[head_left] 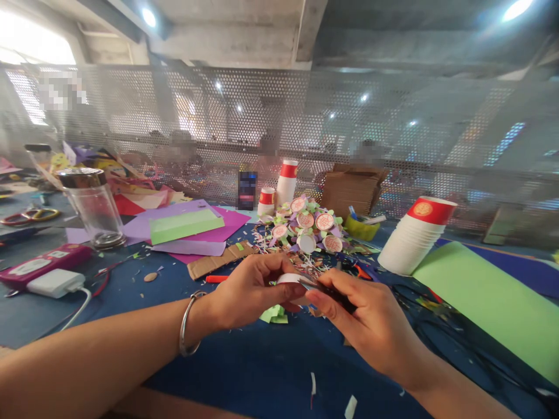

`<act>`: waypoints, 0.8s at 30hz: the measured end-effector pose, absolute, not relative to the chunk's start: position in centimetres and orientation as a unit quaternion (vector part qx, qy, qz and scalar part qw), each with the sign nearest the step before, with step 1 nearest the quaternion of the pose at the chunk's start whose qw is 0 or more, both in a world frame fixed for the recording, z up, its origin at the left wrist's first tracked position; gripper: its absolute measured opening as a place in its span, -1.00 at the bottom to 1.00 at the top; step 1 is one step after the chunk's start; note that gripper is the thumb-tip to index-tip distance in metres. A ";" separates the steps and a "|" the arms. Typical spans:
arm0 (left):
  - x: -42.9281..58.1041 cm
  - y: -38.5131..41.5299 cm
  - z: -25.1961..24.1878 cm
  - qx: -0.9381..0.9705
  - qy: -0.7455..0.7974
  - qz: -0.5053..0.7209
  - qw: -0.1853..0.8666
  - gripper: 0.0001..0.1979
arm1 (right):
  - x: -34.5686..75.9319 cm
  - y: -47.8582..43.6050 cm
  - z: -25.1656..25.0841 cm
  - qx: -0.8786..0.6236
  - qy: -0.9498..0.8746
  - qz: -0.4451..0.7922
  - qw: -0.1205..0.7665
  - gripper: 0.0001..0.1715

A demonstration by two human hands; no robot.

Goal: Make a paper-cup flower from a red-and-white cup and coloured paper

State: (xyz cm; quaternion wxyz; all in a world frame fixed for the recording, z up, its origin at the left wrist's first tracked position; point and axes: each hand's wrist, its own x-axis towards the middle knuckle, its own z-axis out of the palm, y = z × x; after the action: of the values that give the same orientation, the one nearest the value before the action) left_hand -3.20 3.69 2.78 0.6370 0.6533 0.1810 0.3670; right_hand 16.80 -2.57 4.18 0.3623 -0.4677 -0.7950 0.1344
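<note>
My left hand (251, 288) is closed around a small white paper cup piece (289, 279), pinching it between thumb and fingers. A metal bangle sits on that wrist. My right hand (362, 317) is closed too, gripping a thin dark tool, probably scissors (321, 287), whose tip touches the white piece. Both hands hover just above the blue table cover (244, 366). A folded green paper scrap (274, 314) lies under them. Just beyond lies a pile of round cup-bottom discs with coloured paper petals (308, 230).
A stack of red-rimmed white paper cups (413, 235) lies tipped at the right, beside a large green sheet (489, 302). Purple, pink and green sheets (187, 227), a clear jar (94, 206), a power bank with cable (55, 282), scissors (30, 215) and cardboard (353, 186) surround them. A perforated metal screen stands behind.
</note>
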 end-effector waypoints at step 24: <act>-3.5 3.9 3.7 0.663 0.270 0.333 0.614 -0.74 | 17.0 -1.7 4.5 -0.512 -0.701 0.256 0.426 -0.55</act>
State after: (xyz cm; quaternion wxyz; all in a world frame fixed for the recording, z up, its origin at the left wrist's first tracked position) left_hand -3.51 3.92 3.67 0.6136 0.6635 0.2697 0.3326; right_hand 17.01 -1.74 4.50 0.4260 -0.5121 -0.7006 0.2559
